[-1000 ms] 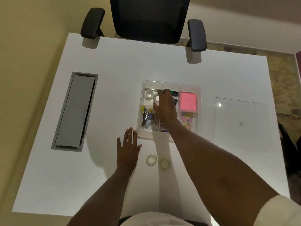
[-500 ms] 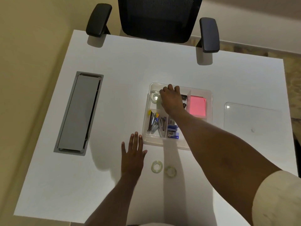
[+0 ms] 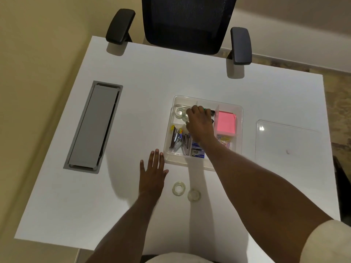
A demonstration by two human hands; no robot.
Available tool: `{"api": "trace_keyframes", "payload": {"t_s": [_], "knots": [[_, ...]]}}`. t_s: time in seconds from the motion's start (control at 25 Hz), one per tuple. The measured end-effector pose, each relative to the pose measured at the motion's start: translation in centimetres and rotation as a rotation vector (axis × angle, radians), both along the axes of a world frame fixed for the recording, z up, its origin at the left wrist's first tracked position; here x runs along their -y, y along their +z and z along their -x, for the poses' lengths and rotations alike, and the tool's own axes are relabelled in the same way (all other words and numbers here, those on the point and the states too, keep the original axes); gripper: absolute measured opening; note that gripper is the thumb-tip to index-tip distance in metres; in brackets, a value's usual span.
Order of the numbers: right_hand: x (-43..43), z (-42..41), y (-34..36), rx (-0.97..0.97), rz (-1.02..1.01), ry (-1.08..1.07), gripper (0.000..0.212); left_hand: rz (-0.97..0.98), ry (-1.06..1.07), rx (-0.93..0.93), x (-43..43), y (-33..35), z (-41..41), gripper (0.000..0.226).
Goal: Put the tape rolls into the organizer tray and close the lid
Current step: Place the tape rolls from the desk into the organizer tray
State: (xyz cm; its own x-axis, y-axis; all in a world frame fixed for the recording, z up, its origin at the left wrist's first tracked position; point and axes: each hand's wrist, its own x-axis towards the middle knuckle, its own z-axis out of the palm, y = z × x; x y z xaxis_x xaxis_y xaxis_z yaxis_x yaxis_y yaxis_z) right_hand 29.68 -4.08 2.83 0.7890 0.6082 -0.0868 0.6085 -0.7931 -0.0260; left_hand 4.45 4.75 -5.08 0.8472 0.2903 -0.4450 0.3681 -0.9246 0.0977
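Note:
The clear organizer tray (image 3: 239, 111) sits mid-table with its top uncovered. In its back-left compartment lies a clear tape roll (image 3: 179, 111), and a second roll (image 3: 184, 117) is partly hidden under my fingers. My right hand (image 3: 199, 124) reaches into that compartment with its fingers bent down onto the second roll; the grip is hidden. Two more tape rolls (image 3: 179, 188) (image 3: 194, 194) lie on the table in front of the tray. My left hand (image 3: 152, 175) rests flat, fingers spread, left of them. The clear lid (image 3: 284, 141) lies flat to the tray's right.
The tray also holds pink sticky notes (image 3: 226, 122), staplers (image 3: 176, 139) and coloured paper clips (image 3: 225, 142). A grey cable hatch (image 3: 93, 126) is set into the white table at the left. A black office chair (image 3: 190, 23) stands at the far edge.
My right hand stays over the back-left compartment, with its fingers shifting a little over the rolls there. My left hand and the two rolls on the table have not moved.

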Motion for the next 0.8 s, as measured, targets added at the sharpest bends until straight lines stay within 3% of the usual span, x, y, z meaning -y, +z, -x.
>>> {"api": "trace_keyframes", "payload": {"t_s": [0.44, 0.6, 0.8], "knots": [[8.4, 13.6, -1.8, -0.003, -0.256, -0.046, 0.021, 0.06, 0.042, 0.011, 0.6, 1.9, -0.3, 0.069], [12.5, 18.5, -3.1, -0.17, -0.294, -0.114, 0.03, 0.076, 0.04, 0.006, 0.4, 2.2, -0.1, 0.07], [15.2, 22.2, -4.0, -0.377, -0.153, -0.174, 0.056, 0.108, 0.062, 0.011, 0.6, 2.3, 0.3, 0.072]]}}
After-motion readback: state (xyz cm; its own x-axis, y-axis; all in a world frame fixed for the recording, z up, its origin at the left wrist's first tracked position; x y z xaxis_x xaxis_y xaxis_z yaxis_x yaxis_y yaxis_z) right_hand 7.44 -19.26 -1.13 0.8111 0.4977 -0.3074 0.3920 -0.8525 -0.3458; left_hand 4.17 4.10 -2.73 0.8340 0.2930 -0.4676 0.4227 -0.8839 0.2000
